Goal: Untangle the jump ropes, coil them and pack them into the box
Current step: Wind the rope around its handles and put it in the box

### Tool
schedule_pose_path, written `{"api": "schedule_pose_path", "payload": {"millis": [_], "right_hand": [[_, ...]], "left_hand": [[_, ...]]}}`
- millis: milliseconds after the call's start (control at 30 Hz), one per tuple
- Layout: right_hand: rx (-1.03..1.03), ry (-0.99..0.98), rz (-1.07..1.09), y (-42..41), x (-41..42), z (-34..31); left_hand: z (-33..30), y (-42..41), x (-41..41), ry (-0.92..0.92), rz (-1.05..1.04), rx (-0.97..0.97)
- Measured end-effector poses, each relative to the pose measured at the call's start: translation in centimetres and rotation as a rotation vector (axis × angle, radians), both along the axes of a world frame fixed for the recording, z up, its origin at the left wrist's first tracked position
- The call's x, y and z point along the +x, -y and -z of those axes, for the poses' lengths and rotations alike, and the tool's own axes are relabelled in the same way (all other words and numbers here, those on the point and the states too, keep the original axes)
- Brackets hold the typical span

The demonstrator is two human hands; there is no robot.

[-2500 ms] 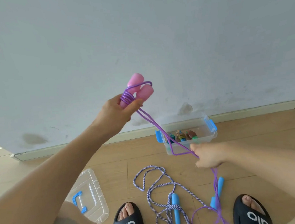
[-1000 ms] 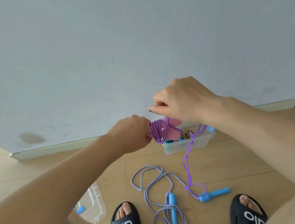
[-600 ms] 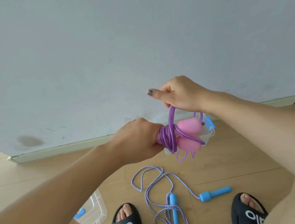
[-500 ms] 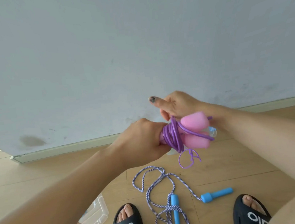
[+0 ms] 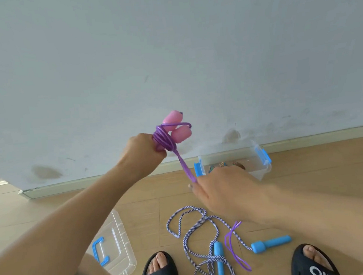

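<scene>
My left hand grips the two pink handles of the purple jump rope, raised in front of the wall. Several turns of purple cord are wound round the handles. A doubled strand runs down and right into my right hand, which pinches it taut; its loose loop hangs below near the floor. A blue-and-white braided rope with blue handles lies tangled on the floor between my feet. The clear box with blue latches stands by the wall, partly behind my right hand.
The clear lid with blue clips lies on the wooden floor at the lower left. Colourful items show inside the box. My feet in black slippers stand at the bottom edge. The grey wall and skirting run close behind the box.
My right hand has dropped from beside the handles down and to the right, drawing a strand of purple cord out taut. My left hand has lifted the handles up and left.
</scene>
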State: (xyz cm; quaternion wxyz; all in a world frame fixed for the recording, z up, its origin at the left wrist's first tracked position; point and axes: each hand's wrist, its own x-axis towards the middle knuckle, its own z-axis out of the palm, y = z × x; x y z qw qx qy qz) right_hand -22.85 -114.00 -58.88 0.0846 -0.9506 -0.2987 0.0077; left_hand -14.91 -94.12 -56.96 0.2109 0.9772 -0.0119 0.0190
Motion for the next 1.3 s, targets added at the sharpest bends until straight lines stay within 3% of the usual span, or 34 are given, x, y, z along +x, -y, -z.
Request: {"api": "schedule_pose_path", "payload": {"millis": [67, 200, 300, 400, 500, 600, 767, 867, 1033, 1133, 1300], "right_hand": [[-0.243, 0.116, -0.137, -0.7, -0.8, -0.6], [-0.247, 0.348, -0.186, -1.1, 0.1, -2.9], [-0.050, 0.439, -0.110, -0.3, 1.8, -4.9], [0.046, 0.478, -0.053, 1.3, 4.1, -6.4], [0.028, 0.334, -0.028, 2.4, 6.2, -6.4], [0.148, 0.142, 0.017, 2.9, 7.4, -6.0], [0.393, -0.440, 0.068, 4.3, 8.3, -5.7], [0.467, -0.660, 0.160, 4.5, 8.4, -5.2], [0.316, -0.652, 0.353, 6.3, 8.0, -1.3], [0.522, -0.790, 0.333, 4.6, 6.8, -0.5], [0.606, -0.805, 0.452, 2.6, 4.4, -1.1]], "left_hand": [[0.6, 0.9, -0.3, -0.044, 0.055, 0.129], [0.7, 2.9, -1.8, -0.111, 0.164, 0.330], [0.0, 4.6, -3.4, -0.097, 0.264, 0.436], [0.6, 6.3, -4.7, 0.058, 0.439, 0.540], [0.4, 6.9, -5.1, 0.061, 0.523, 0.454], [0.2, 6.7, -5.2, 0.084, 0.610, 0.335], [-0.9, 6.3, -6.5, 0.055, 0.719, -0.010], [-2.2, 6.0, -6.8, 0.051, 0.714, -0.122], [-2.8, 4.4, -5.7, 0.023, 0.557, -0.196], [-2.3, 3.5, -4.4, 0.012, 0.347, -0.187], [-1.6, 2.4, -2.6, -0.023, 0.169, -0.203]]}}
